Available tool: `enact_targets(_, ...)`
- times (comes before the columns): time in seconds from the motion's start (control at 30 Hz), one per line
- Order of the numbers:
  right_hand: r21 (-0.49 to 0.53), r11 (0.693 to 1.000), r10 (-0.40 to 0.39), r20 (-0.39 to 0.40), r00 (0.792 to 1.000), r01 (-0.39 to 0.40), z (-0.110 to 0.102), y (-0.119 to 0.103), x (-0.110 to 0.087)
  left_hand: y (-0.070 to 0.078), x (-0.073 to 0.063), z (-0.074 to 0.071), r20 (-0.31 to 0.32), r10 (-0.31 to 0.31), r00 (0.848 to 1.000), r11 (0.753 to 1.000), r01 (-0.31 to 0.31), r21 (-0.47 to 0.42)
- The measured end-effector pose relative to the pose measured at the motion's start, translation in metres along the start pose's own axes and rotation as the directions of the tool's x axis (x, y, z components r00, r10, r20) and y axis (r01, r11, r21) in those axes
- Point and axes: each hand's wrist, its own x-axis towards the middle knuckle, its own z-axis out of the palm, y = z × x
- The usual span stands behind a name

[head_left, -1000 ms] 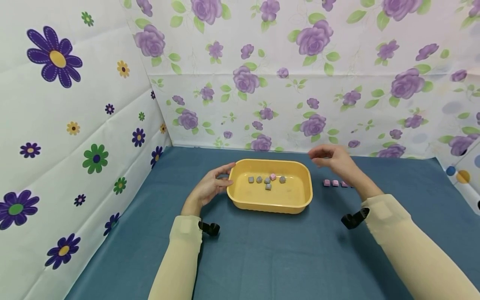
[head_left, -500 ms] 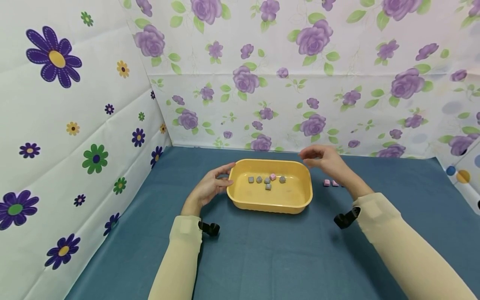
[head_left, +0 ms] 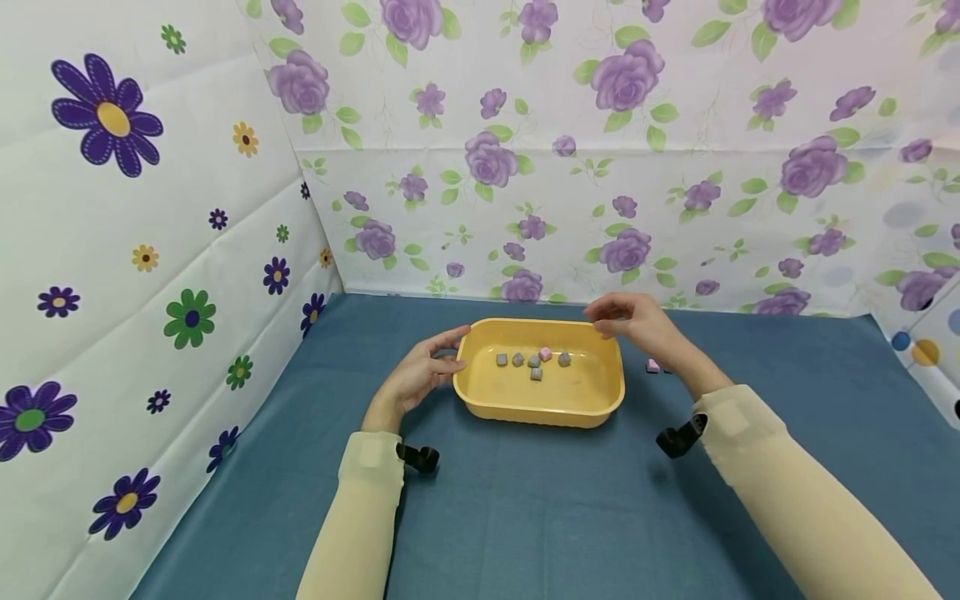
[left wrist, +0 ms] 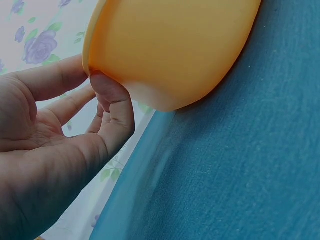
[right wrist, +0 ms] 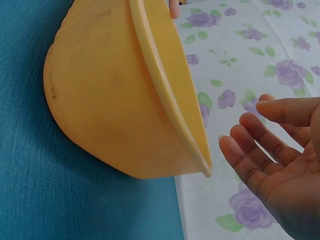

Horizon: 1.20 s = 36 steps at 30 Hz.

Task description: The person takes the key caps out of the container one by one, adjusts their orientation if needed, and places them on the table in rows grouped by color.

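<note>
A yellow plastic tub [head_left: 540, 412] sits on the blue cloth. On its floor lie several small grey cubes [head_left: 502, 360] and one pink cube [head_left: 545, 354]. My left hand [head_left: 416, 375] grips the left rim between thumb and fingers; in the left wrist view the fingertips meet at the tub's rim. Over the far right corner hovers my right hand [head_left: 637, 323], fingers loosely bent. In the right wrist view this hand [right wrist: 285, 150] has nothing between its fingers and is apart from the tub's wall [right wrist: 100, 95].
Right of the tub, a pink cube [head_left: 652, 366] lies on the cloth, with more of that row hidden behind my right wrist. Flowered sheets [head_left: 450, 108] stand along the back and left side. Black wrist cameras [head_left: 681, 437] stick out from both sleeves.
My right hand has moved left from beside the tub to over its far right corner, and the right forearm now covers more of the pink cubes. My left hand has stayed put.
</note>
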Motion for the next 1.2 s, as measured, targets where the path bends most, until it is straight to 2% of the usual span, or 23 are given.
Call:
enact_targets(0.37, 0.029, 1.000, -0.002, 0.017, 1.000, 0.002, 0.005, -0.004, 0.001, 0.002, 0.000, 0.000, 0.000, -0.010, 1.000, 1.000, 0.010, -0.001)
enact_targets(1.2, 0.062, 0.998, 0.007, 0.061, 0.998, -0.010, 0.035, -0.002, 0.015, 0.002, -0.002, 0.001, 0.003, -0.004, 1.000, 1.000, 0.004, 0.016)
